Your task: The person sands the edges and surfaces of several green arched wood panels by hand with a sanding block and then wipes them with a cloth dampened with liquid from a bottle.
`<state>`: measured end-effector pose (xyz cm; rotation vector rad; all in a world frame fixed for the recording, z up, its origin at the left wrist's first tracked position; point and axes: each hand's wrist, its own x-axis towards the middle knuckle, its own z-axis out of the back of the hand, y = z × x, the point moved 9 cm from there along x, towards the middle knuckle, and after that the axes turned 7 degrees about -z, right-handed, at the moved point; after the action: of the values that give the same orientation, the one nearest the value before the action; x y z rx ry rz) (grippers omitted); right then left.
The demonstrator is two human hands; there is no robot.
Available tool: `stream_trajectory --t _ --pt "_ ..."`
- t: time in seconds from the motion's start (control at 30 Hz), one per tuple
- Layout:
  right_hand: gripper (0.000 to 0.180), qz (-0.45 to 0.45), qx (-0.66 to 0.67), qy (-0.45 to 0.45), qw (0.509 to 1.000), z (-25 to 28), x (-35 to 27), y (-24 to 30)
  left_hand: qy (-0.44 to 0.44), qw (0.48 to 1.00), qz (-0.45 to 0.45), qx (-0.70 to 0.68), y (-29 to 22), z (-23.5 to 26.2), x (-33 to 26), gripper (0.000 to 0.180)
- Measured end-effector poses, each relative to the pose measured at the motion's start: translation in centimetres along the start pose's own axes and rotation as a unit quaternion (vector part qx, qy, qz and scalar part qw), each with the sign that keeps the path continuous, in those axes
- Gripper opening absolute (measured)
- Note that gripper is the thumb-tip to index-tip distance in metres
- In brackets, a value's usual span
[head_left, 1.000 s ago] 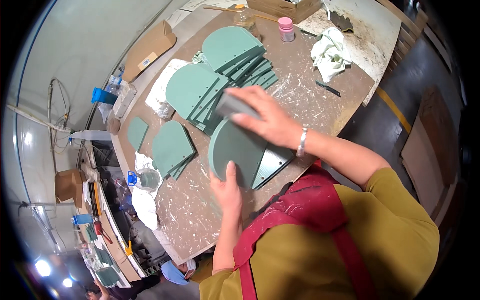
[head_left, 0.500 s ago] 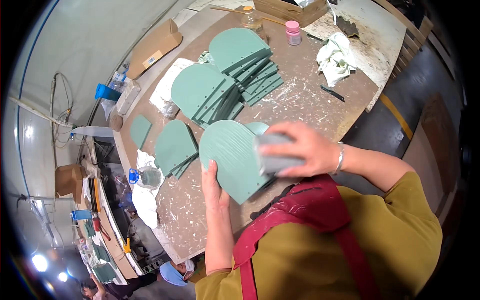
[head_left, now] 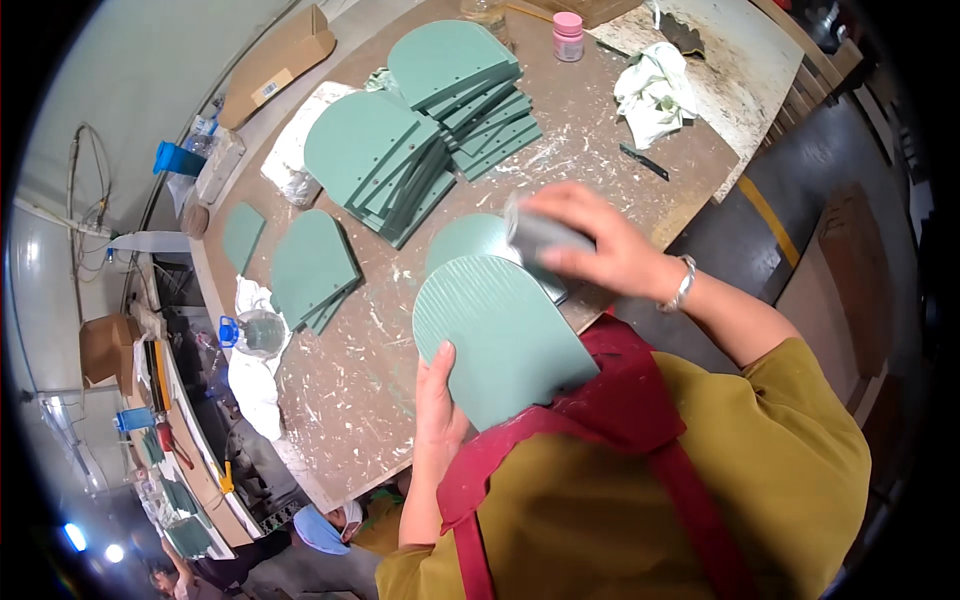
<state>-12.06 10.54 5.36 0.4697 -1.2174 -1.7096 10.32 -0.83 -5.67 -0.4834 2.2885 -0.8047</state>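
My left hand (head_left: 441, 405) grips a green arch-shaped panel (head_left: 515, 345) by its left edge, thumb on its face. The panel is tilted near my apron, and wavy streaks cross its rounded end. My right hand (head_left: 618, 245) is closed round a grey block (head_left: 543, 236), which looks like a sanding sponge. The block is just beyond the panel's upper right edge; whether it touches anything I cannot tell. Behind the held panel, another green arched panel (head_left: 462, 236) lies on the table, partly covered.
Green panels lie in a left stack (head_left: 365, 145), a far stack (head_left: 450, 60) and a smaller pile (head_left: 312, 262) on the scuffed brown table (head_left: 350, 400). Around them are a blue-capped bottle (head_left: 258, 332), white cloth (head_left: 655, 95), pink jar (head_left: 568, 38) and dark strip (head_left: 643, 162).
The held panel has turned and come closer to my body, uncovering more of the panel behind it. My right hand has moved the grey block from its right edge up and away.
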Motion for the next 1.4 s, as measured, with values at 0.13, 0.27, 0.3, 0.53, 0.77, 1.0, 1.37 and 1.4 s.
stream_trajectory --t 0.13,0.27,0.3,0.53,0.77,1.0,1.37,1.4 --pt "0.058 0.166 -0.203 0.055 0.963 -3.0 -1.8 3.3 0.037 0.999 0.017 0.026 1.1 -1.4 -0.5 0.060" --pt "0.053 -0.046 -0.074 0.003 0.996 -0.6 3.5 -3.7 0.011 0.996 -0.038 0.086 -1.2 -2.9 -1.0 0.059" --pt "0.052 -0.062 -0.032 -0.017 0.997 0.4 4.1 -3.5 -0.003 0.993 -0.077 0.085 -2.8 -3.5 -0.9 0.058" --pt "0.057 0.207 -0.214 0.031 0.954 -2.2 0.6 6.3 -0.041 0.967 -0.245 0.050 -10.3 -3.2 1.3 0.050" --pt "0.058 0.158 -0.260 -0.063 0.950 -0.7 -1.1 6.2 -0.028 0.955 -0.275 -0.106 -14.3 -0.6 4.0 0.048" --pt "0.054 0.326 -0.257 -0.073 0.907 -4.6 0.7 8.7 0.000 0.960 -0.201 -0.198 -11.3 -3.7 2.3 0.047" --pt "0.055 -0.002 -0.108 -0.095 0.990 2.8 0.0 0.1 0.011 0.957 -0.290 -0.011 -14.6 -3.8 2.4 0.044" --pt "0.055 -0.006 -0.098 -0.095 0.991 2.8 -0.3 0.1 0.005 0.957 -0.292 0.005 -15.5 -3.9 3.3 0.045"
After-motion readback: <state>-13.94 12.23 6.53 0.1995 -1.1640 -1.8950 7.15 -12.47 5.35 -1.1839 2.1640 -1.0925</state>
